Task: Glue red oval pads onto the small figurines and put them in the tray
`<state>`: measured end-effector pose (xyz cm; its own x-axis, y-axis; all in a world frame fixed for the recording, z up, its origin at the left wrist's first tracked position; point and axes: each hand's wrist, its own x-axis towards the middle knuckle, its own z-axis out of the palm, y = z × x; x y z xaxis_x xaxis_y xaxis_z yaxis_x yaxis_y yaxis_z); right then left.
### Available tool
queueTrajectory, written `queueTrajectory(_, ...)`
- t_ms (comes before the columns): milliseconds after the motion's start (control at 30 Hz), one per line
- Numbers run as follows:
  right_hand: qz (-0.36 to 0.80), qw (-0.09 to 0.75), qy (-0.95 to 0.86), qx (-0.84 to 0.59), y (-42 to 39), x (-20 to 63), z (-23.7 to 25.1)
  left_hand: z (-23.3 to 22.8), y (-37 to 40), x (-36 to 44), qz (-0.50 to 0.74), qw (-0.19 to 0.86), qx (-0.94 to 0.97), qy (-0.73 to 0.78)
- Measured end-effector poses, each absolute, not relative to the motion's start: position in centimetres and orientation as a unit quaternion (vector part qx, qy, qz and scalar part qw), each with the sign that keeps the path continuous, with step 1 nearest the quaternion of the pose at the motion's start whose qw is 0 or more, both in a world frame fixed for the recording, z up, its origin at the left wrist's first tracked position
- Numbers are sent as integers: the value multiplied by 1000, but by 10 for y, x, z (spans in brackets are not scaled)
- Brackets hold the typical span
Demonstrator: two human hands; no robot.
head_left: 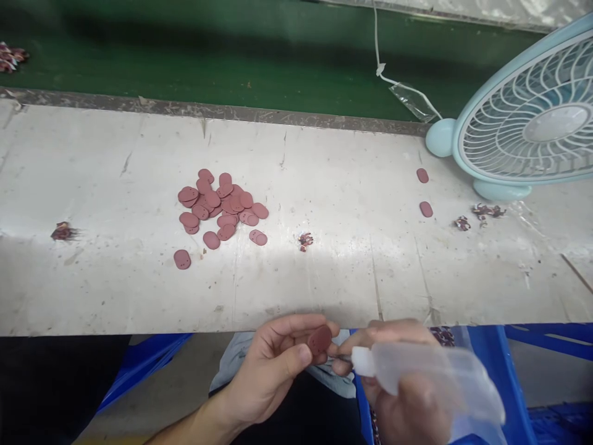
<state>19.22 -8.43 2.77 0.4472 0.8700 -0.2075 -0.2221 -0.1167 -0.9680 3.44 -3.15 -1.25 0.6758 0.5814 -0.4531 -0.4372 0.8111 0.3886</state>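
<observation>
A small reddish oval piece [319, 339], judged light, thin and slightly flexible, is pinched at its edges by the left hand [271, 368] near the table edge [185, 327]; a soft squeeze bottle [417, 371] is gripped in the right hand [403, 395], its nozzle at the piece.

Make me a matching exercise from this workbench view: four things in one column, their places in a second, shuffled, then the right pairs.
Things:
1. Pile of maroon oval tags
2. Squeeze bottle
3. Fan
4. Single oval tag

Places:
A. Far right end of the bench
B. Pinched in the left hand
C. Left of centre on the bench top
D. Held in the right hand, nozzle towards the tag

Pairs: 1-C, 2-D, 3-A, 4-B
</observation>
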Motion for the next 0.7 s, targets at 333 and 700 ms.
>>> queueTrajectory(333, 610, 777, 73, -135, -33, 223, -16, -14, -26, 25, 288, 906, 133, 281)
queueTrajectory(700, 292, 373, -574, -667, -7, 210, 6, -19, -20, 6, 319, 887, 126, 310)
